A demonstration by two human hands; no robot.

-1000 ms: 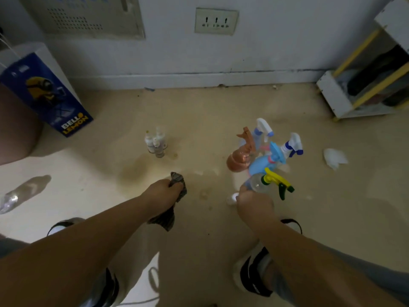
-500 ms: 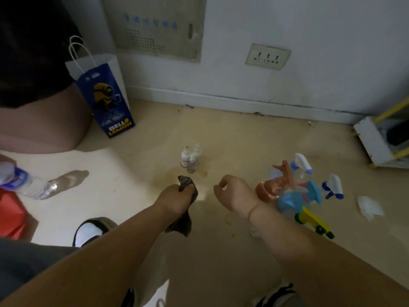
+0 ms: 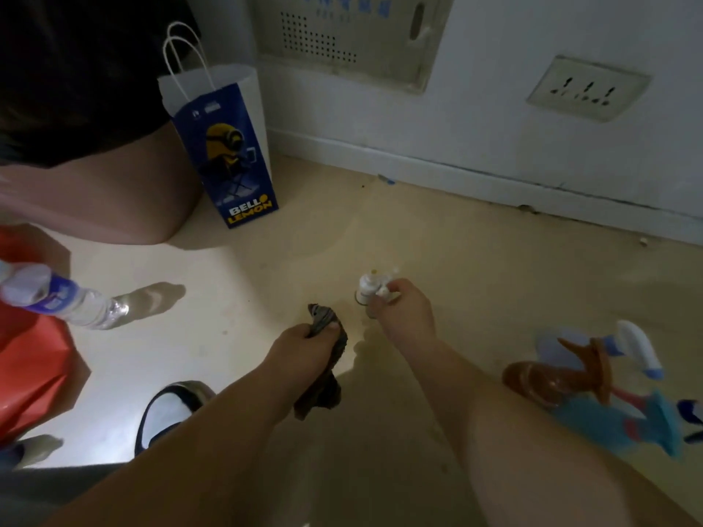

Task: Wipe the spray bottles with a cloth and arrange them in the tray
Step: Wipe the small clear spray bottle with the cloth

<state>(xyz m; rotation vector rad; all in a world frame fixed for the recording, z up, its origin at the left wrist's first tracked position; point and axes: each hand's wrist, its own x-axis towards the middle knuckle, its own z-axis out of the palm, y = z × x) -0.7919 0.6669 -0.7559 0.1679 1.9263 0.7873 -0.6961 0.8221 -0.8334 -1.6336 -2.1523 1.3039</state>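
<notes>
While our left hand (image 3: 300,348) clenches the dark cloth (image 3: 323,389), our right hand (image 3: 405,315) curls its fingers around the small white bottles (image 3: 368,289) on the beige floor (image 3: 494,268). At the right edge, the coloured spray bottles (image 3: 551,378) stay grouped together, well apart from the blue paper bag (image 3: 228,146).

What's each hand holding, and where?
Left hand grips the cloth at its top, rest hanging. Right hand pinches a small white bottle near its cap.
</notes>
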